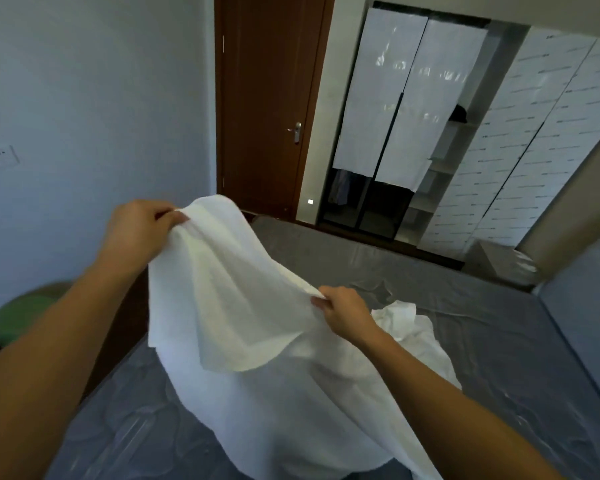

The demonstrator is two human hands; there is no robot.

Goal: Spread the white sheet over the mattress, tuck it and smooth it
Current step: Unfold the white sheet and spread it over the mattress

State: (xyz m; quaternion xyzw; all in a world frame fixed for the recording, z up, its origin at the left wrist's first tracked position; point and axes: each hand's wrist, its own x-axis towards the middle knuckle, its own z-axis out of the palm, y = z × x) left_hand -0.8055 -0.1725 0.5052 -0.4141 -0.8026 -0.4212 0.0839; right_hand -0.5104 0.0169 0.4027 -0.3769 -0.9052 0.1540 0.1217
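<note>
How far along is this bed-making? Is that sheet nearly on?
Only just begun. Done: the white sheet has been picked up. In hand: the left hand and the right hand each pinch its edge and hold it up, partly unfolded, while the rest lies bunched on the grey mattress. Left: most of the mattress is bare, so spreading, tucking and smoothing all remain.
</note>
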